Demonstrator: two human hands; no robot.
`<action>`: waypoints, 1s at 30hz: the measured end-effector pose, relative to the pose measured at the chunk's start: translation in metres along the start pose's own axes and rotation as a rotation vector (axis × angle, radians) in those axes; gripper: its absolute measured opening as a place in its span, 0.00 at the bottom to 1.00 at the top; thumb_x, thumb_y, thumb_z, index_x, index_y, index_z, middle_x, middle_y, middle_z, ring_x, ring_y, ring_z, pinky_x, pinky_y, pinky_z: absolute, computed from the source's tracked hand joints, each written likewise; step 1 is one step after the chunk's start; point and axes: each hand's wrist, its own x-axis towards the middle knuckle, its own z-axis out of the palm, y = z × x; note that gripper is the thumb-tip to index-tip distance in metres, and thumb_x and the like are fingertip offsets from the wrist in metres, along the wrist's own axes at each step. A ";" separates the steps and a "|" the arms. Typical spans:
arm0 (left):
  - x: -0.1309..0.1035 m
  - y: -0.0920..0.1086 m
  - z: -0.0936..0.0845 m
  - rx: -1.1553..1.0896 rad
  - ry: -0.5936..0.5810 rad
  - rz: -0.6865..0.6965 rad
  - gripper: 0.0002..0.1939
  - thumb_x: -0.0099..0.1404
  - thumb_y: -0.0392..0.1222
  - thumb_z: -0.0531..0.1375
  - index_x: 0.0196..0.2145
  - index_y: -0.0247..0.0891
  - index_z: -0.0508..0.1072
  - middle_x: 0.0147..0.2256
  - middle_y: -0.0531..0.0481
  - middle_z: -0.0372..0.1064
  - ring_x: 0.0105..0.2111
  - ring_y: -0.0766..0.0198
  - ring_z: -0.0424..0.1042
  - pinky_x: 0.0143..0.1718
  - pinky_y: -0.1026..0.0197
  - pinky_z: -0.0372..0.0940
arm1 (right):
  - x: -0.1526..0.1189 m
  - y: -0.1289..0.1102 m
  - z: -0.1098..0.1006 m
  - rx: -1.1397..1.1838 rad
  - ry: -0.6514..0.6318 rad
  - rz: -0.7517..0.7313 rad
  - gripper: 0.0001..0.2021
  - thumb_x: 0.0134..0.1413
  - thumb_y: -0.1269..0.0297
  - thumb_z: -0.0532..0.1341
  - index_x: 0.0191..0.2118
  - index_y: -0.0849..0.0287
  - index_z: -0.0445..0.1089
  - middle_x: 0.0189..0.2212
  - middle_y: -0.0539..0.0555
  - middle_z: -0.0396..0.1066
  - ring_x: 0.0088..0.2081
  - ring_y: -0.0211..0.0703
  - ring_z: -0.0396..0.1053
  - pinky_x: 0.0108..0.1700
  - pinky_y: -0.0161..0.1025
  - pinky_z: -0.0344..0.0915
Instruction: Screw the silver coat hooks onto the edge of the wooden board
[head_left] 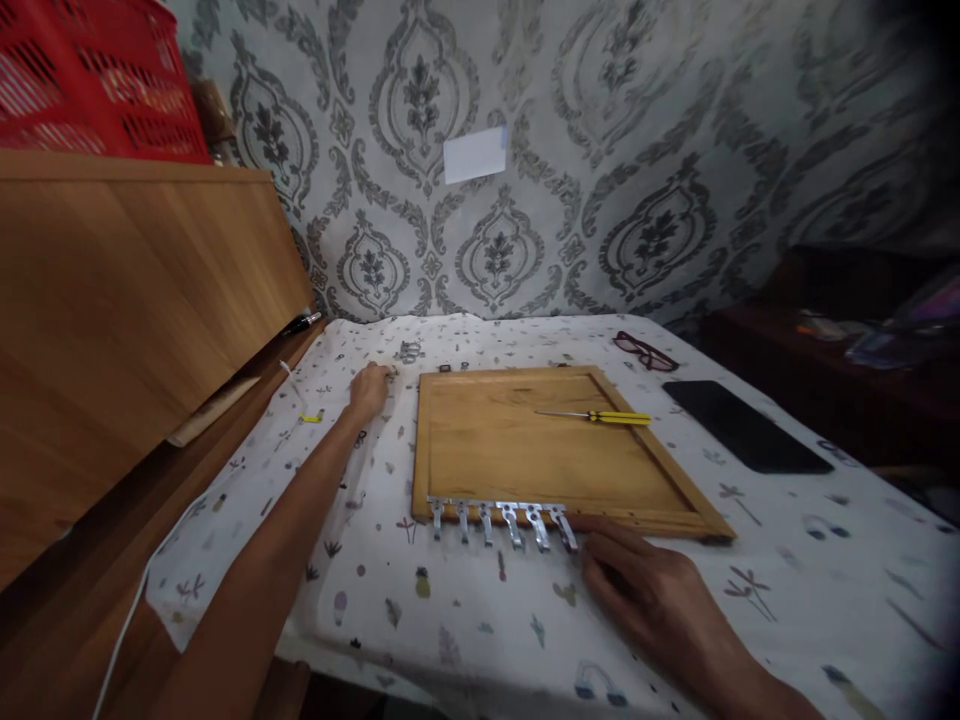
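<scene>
A framed wooden panel [495, 440] lies flat on the cloth in front of me. Along its near edge several small silver metal clips [511, 525] stand in a row, their lower ends hanging over the rim. My right hand [656, 585] is at this near edge beside the last clip, fingers bent against the frame. Left of the panel, my left hand [370, 388] reaches far out with curled fingers; anything inside them is hidden. Just beyond it sits a small pile of similar metal pieces [410, 351]. A screwdriver [616, 417] with a yellow and black handle rests on the panel.
A black phone [746, 425] and dark-red glasses [645, 351] lie right of the panel on the patterned tablecloth [465, 620]. At left, a wooden cabinet [142, 290] carries a red basket [105, 85]. A small yellow item [310, 418] and a white cord [139, 590] are on the left side.
</scene>
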 end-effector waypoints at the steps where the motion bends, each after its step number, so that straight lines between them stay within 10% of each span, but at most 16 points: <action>1: 0.000 -0.001 -0.001 0.005 -0.001 0.003 0.18 0.72 0.47 0.60 0.55 0.37 0.70 0.54 0.42 0.69 0.49 0.56 0.72 0.50 0.48 0.71 | 0.000 0.000 0.000 0.001 -0.002 0.004 0.16 0.63 0.70 0.51 0.26 0.58 0.68 0.40 0.57 0.79 0.33 0.38 0.79 0.30 0.28 0.73; 23: -0.007 -0.001 -0.012 -0.095 0.078 0.081 0.18 0.71 0.47 0.60 0.55 0.36 0.70 0.53 0.42 0.69 0.49 0.56 0.73 0.49 0.48 0.71 | -0.003 -0.003 0.003 -0.008 0.040 0.011 0.13 0.60 0.76 0.52 0.27 0.60 0.67 0.41 0.56 0.79 0.35 0.37 0.78 0.33 0.31 0.73; 30: -0.040 0.065 -0.044 -0.318 0.035 0.388 0.10 0.71 0.45 0.57 0.38 0.36 0.71 0.38 0.48 0.71 0.40 0.62 0.71 0.41 0.60 0.67 | -0.006 -0.004 0.003 -0.011 0.050 0.027 0.13 0.61 0.75 0.52 0.28 0.60 0.68 0.43 0.55 0.79 0.34 0.36 0.77 0.32 0.31 0.70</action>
